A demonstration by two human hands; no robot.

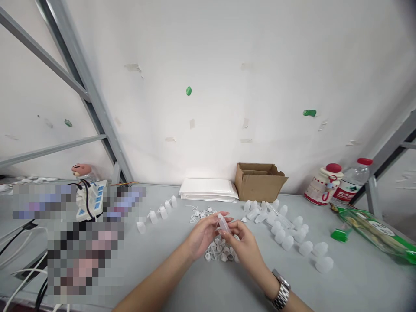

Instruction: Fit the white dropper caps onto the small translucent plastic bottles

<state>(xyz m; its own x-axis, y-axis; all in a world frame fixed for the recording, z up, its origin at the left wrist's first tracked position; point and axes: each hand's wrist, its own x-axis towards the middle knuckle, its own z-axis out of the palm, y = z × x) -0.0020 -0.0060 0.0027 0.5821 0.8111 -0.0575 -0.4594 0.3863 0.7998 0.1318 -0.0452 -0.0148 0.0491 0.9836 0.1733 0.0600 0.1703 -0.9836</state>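
Note:
Between my two hands, above the table, is a small translucent plastic bottle (223,223), held tilted. The fingers of my left hand (202,236) close on its upper end from the left. My right hand (244,239) pinches it from the right, thumb on the near side. Under the hands lies a pile of small white caps with loop straps (217,251), partly covered by my fingers. More such caps (203,213) sit just behind my left hand. Many loose translucent bottles (276,227) are spread to the right of my right hand.
Several white-capped bottles (163,212) form a slanting row on the left. White padded envelopes (208,190) and a cardboard box (260,184) stand against the wall. Right: a red-lidded jar (320,190), water bottle (349,186) and green food packet (377,229). Left: a power strip (91,201) with cables.

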